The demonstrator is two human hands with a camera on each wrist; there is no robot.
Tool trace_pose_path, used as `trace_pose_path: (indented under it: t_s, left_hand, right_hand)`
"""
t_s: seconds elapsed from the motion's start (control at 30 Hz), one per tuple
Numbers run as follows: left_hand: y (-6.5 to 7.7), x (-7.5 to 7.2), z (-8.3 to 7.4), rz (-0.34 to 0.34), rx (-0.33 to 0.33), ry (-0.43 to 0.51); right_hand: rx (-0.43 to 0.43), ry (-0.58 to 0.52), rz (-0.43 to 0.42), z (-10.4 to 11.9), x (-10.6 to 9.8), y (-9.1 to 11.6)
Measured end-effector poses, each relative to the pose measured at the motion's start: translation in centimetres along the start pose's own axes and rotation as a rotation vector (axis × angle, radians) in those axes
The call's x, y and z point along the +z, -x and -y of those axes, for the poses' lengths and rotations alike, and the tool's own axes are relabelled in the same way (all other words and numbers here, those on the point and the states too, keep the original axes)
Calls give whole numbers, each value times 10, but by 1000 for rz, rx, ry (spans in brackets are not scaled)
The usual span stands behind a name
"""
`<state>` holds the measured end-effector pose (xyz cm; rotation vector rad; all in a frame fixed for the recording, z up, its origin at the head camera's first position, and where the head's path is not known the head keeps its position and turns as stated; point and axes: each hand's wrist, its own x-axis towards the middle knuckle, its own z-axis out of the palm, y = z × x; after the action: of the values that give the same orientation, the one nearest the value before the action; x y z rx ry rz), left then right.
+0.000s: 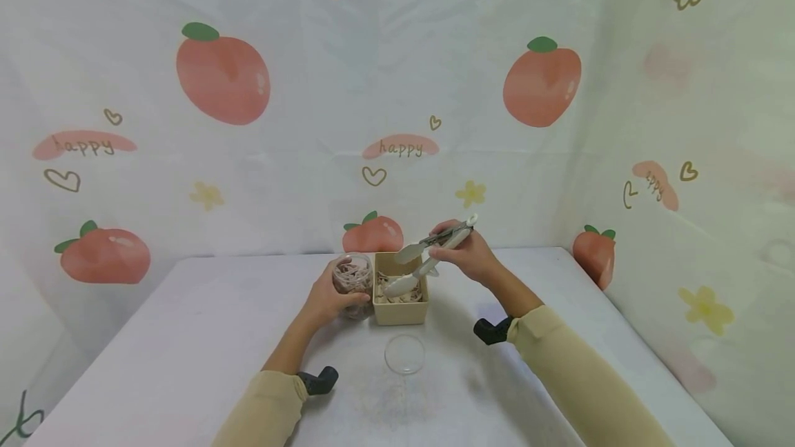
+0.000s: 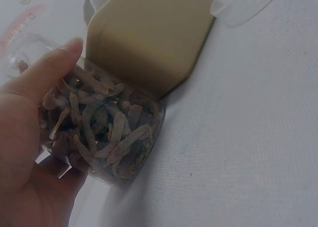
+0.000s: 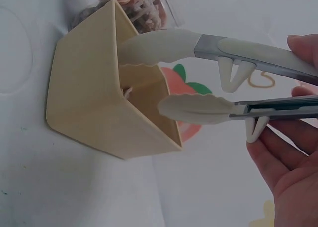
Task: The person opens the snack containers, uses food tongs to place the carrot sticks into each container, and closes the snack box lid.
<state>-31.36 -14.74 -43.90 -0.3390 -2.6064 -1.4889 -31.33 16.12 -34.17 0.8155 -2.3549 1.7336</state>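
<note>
My left hand (image 1: 321,301) grips a clear plastic jar (image 2: 149,132), its thumb and fingers around the sides. Brownish dried strips (image 2: 107,117) fill much of the jar, which stands against the left side of a beige rectangular box (image 1: 400,314). In my right hand (image 1: 475,257) is a pair of tongs (image 3: 223,48) with pale scalloped tips and metal arms. The tongs' tips are spread apart at the box's opening, and I see nothing between them. More of the strips (image 1: 406,295) lie inside the box.
A round clear lid (image 1: 404,372) lies flat on the white-covered table (image 1: 205,336), in front of the box. A white backdrop (image 1: 298,88) printed with peaches rises behind the table and along the right side. Black wrist mounts (image 1: 319,381) sit at both cuffs.
</note>
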Motion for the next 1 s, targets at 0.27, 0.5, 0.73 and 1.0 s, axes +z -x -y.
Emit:
trace_pose_path:
  t_s: [0.27, 0.5, 0.73, 1.0]
  left_hand:
    - [0, 0, -1, 7, -8, 0]
    - [1, -2, -2, 2, -2, 0]
    - [2, -2, -3, 2, -5, 9]
    - [2, -2, -3, 7, -4, 25]
  right_hand:
    - [9, 27, -17, -5, 1, -1]
    - [15, -7, 25, -3, 1, -5]
    - [85, 42, 55, 2, 2, -7]
    - [88, 45, 57, -1, 0, -10]
